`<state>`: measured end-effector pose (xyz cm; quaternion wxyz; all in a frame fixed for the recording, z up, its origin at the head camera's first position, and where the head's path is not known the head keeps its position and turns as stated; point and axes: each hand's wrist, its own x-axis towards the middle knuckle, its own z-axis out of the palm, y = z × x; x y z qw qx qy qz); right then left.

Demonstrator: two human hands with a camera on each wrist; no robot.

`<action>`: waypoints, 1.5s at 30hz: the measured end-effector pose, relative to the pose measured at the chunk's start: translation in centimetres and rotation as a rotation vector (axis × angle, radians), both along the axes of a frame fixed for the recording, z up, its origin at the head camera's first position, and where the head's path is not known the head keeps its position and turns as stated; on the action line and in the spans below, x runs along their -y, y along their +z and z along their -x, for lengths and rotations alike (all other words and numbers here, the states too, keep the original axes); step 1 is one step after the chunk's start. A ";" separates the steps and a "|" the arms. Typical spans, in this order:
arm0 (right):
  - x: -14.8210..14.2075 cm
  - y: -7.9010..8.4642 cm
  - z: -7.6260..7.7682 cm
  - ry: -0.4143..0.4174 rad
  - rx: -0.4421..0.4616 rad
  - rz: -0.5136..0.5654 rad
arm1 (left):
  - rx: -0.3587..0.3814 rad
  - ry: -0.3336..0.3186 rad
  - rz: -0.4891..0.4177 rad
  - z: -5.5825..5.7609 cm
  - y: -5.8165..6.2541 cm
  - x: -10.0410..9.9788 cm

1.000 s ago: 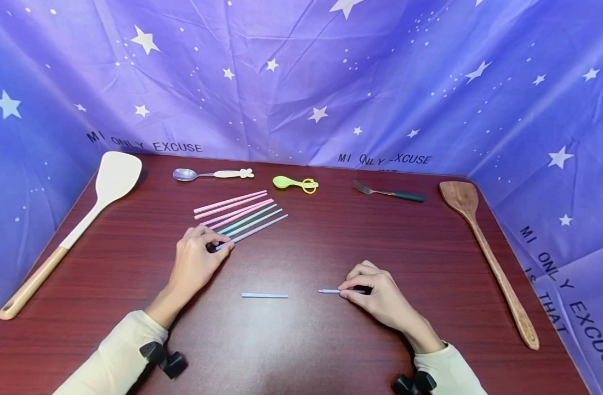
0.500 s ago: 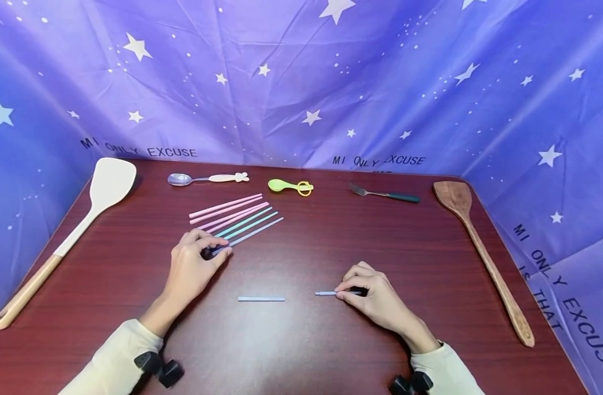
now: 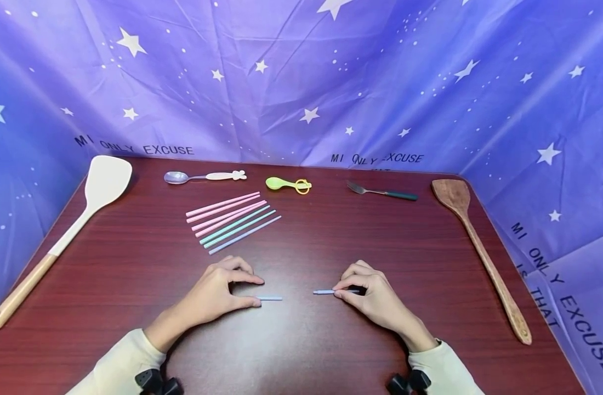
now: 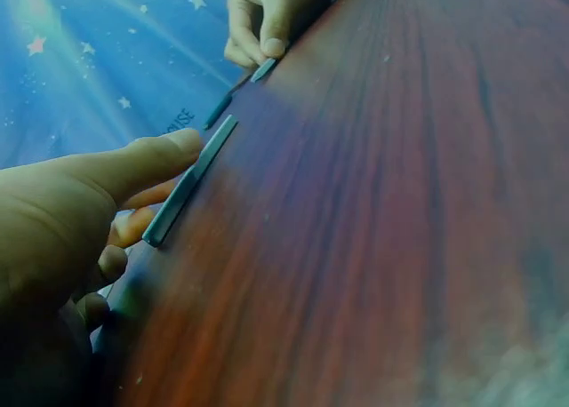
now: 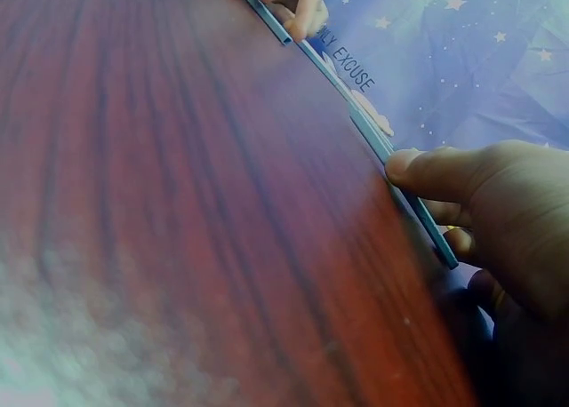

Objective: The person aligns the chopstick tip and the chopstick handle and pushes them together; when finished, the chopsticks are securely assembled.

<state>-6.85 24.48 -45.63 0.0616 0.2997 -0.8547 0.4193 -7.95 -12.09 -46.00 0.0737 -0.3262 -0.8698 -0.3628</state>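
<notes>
In the head view my left hand (image 3: 222,291) is over a short pale-blue chopstick piece (image 3: 272,298) lying on the table. Its thumb is beside the piece's left part and the index finger stands apart from the thumb. The left wrist view shows that piece (image 4: 191,183) whole, next to the thumb tip. To the right, my right hand (image 3: 373,293) pinches another short pale-blue chopstick piece (image 3: 323,292) between thumb and index finger. This piece has a narrower stepped end, clear in the right wrist view (image 5: 413,198), and points left toward the other piece.
Full-length pink chopsticks (image 3: 222,203), green chopsticks (image 3: 237,227) and one blue chopstick (image 3: 244,235) lie slanted behind my left hand. A metal spoon (image 3: 177,177), green spoon (image 3: 277,183) and fork (image 3: 375,191) line the back. A white spatula (image 3: 106,178) and wooden spatula (image 3: 489,263) flank them.
My left hand has let go of the long blue chopstick beside the green ones and moved right and nearer to the loose short piece. The right hand keeps its pinch almost in place.
</notes>
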 end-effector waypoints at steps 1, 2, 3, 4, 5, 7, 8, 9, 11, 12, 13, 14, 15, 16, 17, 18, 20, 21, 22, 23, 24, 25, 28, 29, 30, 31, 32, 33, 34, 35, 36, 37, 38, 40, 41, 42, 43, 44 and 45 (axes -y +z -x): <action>0.0 0.0 0.0 -0.001 0.002 -0.003 | -0.004 -0.013 0.000 0.0 0.0 0.0; 0.0 0.0 0.0 0.003 -0.007 -0.002 | -0.012 -0.028 0.000 0.0 -0.1 0.1; 0.0 0.0 0.1 0.007 -0.014 0.000 | -0.019 -0.043 -0.003 0.1 -0.1 0.1; 0.0 -0.1 0.1 0.012 -0.019 0.003 | -0.028 -0.057 -0.012 0.1 -0.1 0.2; 0.0 -0.1 0.1 0.015 -0.020 0.004 | -0.034 -0.067 -0.024 0.1 -0.2 0.2; 0.0 -0.1 0.1 0.020 -0.025 0.004 | -0.041 -0.076 -0.049 0.1 -0.2 0.1; 0.0 -0.1 0.1 0.022 -0.026 0.006 | -0.041 -0.077 -0.062 0.1 -0.1 0.1; 0.0 -0.1 0.1 0.021 -0.022 0.006 | -0.038 -0.076 -0.075 0.1 -0.1 0.0; 0.0 0.0 0.0 0.020 -0.016 0.005 | -0.022 -0.067 -0.088 0.0 -0.1 -0.1; 0.0 0.0 0.0 0.020 -0.016 0.005 | -0.011 -0.060 -0.093 0.0 0.0 -0.2; 0.0 0.0 0.0 0.021 -0.018 0.006 | 0.000 -0.054 -0.096 -0.1 0.0 -0.2; 0.1 0.1 0.0 0.020 -0.020 0.012 | 0.012 -0.046 -0.096 -0.1 0.0 -0.2; 0.1 0.1 0.0 0.013 -0.012 0.016 | 0.022 -0.038 -0.095 -0.2 0.0 -0.3; 0.1 0.1 -0.1 0.005 0.001 0.023 | 0.033 -0.031 -0.093 -0.2 0.1 -0.3; 0.1 0.1 -0.2 -0.002 0.012 0.031 | 0.046 -0.022 -0.094 -0.3 0.1 -0.4; 0.1 0.1 -0.2 -0.009 0.032 0.038 | 0.054 -0.013 -0.097 -0.3 0.2 -0.4; 0.0 0.3 -0.3 -0.023 0.074 0.055 | 0.064 0.012 -0.102 -0.3 0.3 -0.4; 0.0 0.4 -0.3 -0.029 0.092 0.060 | 0.069 0.028 -0.104 -0.3 0.4 -0.4; -0.1 0.6 -0.3 -0.032 0.100 0.066 | 0.077 0.044 -0.109 -0.3 0.5 -0.4; -0.1 0.7 -0.2 -0.033 0.101 0.072 | 0.085 0.061 -0.116 -0.3 0.7 -0.4; -0.1 0.9 -0.2 -0.034 0.098 0.074 | 0.093 0.078 -0.120 -0.3 0.8 -0.4; -0.2 1.0 -0.1 -0.032 0.083 0.081 | 0.102 0.094 -0.125 -0.3 1.0 -0.4; -0.1 1.4 0.2 -0.037 0.035 0.092 | 0.115 0.123 -0.140 -0.2 1.6 -0.5; 0.0 1.6 0.3 -0.040 0.022 0.095 | 0.111 0.129 -0.145 -0.2 1.8 -0.6; 0.1 1.8 0.4 -0.041 0.004 0.096 | 0.101 0.134 -0.145 -0.1 2.1 -0.7; 0.3 2.0 0.5 -0.046 -0.006 0.095 | 0.085 0.136 -0.148 -0.1 2.3 -0.8; 0.4 2.2 0.6 -0.051 -0.015 0.095 | 0.069 0.138 -0.148 0.0 2.5 -1.0; 0.6 2.3 0.7 -0.053 -0.028 0.099 | 0.057 0.138 -0.150 0.1 2.8 -1.1; 0.8 2.5 0.8 -0.057 -0.036 0.099 | 0.046 0.136 -0.154 0.2 3.0 -1.3; 0.9 2.7 1.0 -0.058 -0.048 0.098 | 0.036 0.133 -0.160 0.3 3.3 -1.4; 1.1 2.8 1.1 -0.059 -0.058 0.097 | 0.030 0.129 -0.166 0.4 3.5 -1.6; 1.3 3.0 1.2 -0.061 -0.063 0.095 | 0.024 0.124 -0.176 0.6 3.7 -1.8; 1.5 3.1 1.3 -0.061 -0.071 0.095 | 0.017 0.122 -0.184 0.7 3.9 -1.9; 1.9 3.4 1.5 -0.060 -0.085 0.090 | 0.007 0.125 -0.197 1.0 4.4 -2.2; 2.1 3.6 1.6 -0.060 -0.091 0.089 | 0.004 0.129 -0.202 1.1 4.6 -2.4; 2.4 3.7 1.7 -0.060 -0.094 0.090 | 0.002 0.134 -0.204 1.1 4.8 -2.5; 2.6 3.9 1.8 -0.058 -0.099 0.092 | 0.001 0.141 -0.204 1.2 5.0 -2.6; 2.8 4.0 1.8 -0.057 -0.103 0.092 | 0.002 0.147 -0.203 1.2 5.2 -2.7; 3.0 4.2 1.9 -0.057 -0.105 0.092 | 0.005 0.153 -0.201 1.2 5.4 -2.8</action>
